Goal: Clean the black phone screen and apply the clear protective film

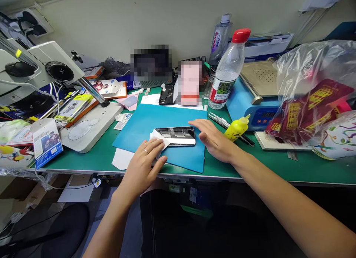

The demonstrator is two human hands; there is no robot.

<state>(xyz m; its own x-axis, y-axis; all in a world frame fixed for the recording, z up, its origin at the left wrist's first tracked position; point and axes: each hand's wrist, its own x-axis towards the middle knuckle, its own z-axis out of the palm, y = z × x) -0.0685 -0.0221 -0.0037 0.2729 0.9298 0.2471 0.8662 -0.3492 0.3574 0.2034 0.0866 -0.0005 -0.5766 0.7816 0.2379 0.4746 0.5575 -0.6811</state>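
Note:
A phone (182,135) with a dark, reflective face lies flat on a blue mat (139,120). My left hand (147,157), with a ring on one finger, presses a white tissue (164,138) against the phone's left end; its fingers are wrapped over the tissue. Just beyond the phone's right end, my right hand (213,139) hovers above the mat, fingers apart and holding nothing. White paper (122,158) sticks out from under the mat's front left corner.
A yellow squeeze bottle (237,128) and thin tools (219,120) lie right of the mat. Behind them stands a red-capped bottle (228,70). A blue heating device (250,105) and plastic bag (311,87) are at right, a white stand base (89,128) at left.

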